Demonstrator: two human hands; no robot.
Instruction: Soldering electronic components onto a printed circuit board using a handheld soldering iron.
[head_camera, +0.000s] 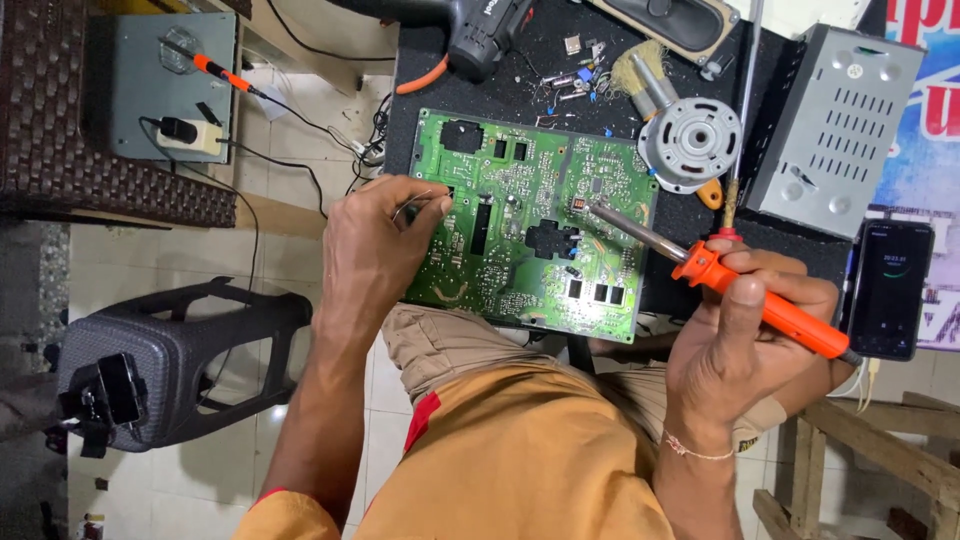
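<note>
Your right hand (745, 335) grips the orange soldering iron (760, 300), tip on the green circuit board (530, 220); your left hand (375, 245) pinches tweezers (412, 207) at its edge. Lingering heat could lift a pad; a slip could bridge joints.

Dark lit phone screen (888, 288) far right; red-blue printed sign (935, 90) beneath it.

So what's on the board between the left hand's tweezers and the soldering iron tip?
In the head view, a long black slot and a black irregular cutout in the green circuit board lie between the tweezers and the soldering iron tip.
</note>
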